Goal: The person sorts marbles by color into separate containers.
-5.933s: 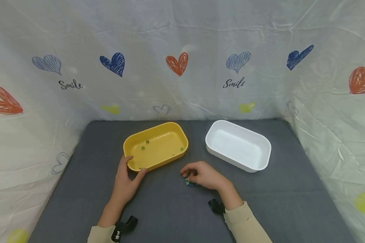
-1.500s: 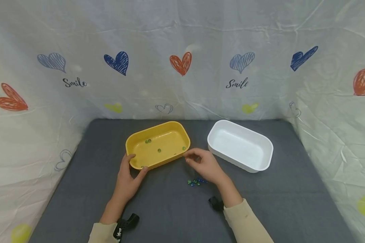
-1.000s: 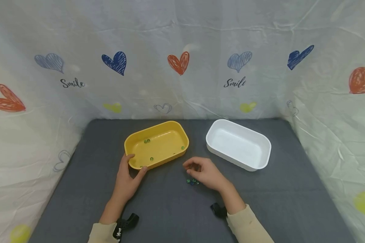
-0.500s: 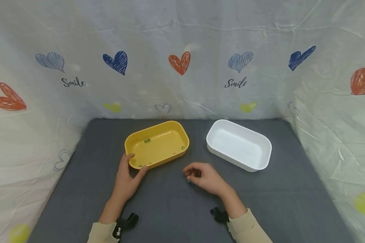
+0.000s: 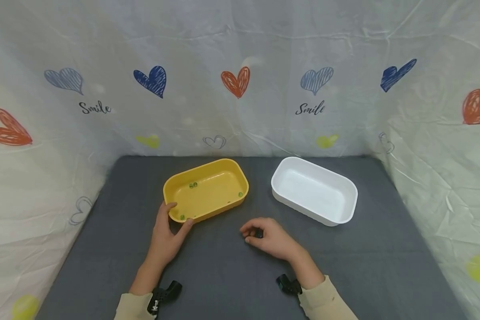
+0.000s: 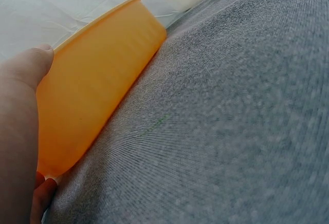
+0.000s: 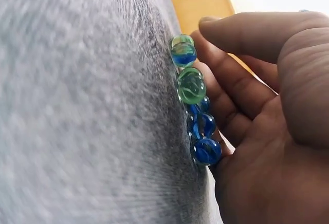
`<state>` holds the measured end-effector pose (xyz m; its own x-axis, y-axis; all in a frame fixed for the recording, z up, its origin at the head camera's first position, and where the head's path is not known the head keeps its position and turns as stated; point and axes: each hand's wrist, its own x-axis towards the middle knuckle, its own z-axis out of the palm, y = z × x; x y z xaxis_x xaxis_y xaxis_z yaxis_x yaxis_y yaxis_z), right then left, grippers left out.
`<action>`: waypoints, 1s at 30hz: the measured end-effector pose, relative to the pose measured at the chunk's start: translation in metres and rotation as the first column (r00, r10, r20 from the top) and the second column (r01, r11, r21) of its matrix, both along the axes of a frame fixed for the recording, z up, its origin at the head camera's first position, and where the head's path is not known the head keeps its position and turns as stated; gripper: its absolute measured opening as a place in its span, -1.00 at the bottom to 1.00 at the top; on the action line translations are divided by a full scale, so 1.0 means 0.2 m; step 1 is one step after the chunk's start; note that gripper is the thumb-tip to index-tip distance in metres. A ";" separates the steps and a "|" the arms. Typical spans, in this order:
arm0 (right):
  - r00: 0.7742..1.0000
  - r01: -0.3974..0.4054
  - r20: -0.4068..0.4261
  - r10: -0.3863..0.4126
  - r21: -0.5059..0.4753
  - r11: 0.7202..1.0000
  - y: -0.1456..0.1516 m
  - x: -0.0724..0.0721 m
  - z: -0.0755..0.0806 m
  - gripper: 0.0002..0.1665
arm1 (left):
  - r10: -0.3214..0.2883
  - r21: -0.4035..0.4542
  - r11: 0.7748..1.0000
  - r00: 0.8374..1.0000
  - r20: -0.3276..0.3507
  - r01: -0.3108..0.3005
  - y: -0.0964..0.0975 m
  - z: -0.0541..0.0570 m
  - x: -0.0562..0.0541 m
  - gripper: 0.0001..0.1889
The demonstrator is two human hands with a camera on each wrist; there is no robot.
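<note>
At the near left corner of the yellow tray (image 5: 212,191), my left hand (image 5: 166,238) grips the rim, fingertip over the edge and thumb against the front wall. Several green marbles lie inside, including a pair of marbles (image 5: 193,185), one marble (image 5: 240,194) near the right end and another marble (image 5: 182,217) by the near corner. My right hand (image 5: 274,238) is low over the cloth, its bent fingers reaching around a cluster of marbles. The right wrist view shows a green marble (image 7: 191,86) and a blue marble (image 7: 207,152) on the cloth beside the fingers, thumb apart from them.
A white tray (image 5: 314,191) with nothing visible in it stands right of the yellow one. Grey cloth (image 5: 232,284) covers the table. A pale curtain (image 5: 192,53) printed with hearts hangs behind and at both sides.
My right hand has moved from the yellow tray's front right corner back down to the loose marbles, covering them. A marble in the tray has rolled towards the near side. My left hand keeps its grip.
</note>
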<state>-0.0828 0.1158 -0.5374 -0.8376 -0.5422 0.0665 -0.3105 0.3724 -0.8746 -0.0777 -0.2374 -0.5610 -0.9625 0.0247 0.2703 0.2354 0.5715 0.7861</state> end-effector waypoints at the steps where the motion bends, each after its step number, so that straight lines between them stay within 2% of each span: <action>1: 1.000 -0.003 -0.007 0.003 0.008 1.000 0.00 0.00 0.00 -0.76 | 0.000 0.001 1.000 1.000 -0.002 0.000 0.00 0.00 0.00 -0.15; 18: 0.997 -0.002 -0.082 0.013 0.125 0.992 -0.01 0.00 0.00 -0.73 | -0.004 -0.007 1.000 1.000 -0.001 0.004 -0.01 -0.01 0.00 -0.15; 30: 0.998 -0.003 -0.068 0.009 0.093 0.996 -0.02 0.00 0.00 -0.74 | 0.002 0.005 1.000 1.000 0.018 -0.002 0.00 0.00 0.00 -0.13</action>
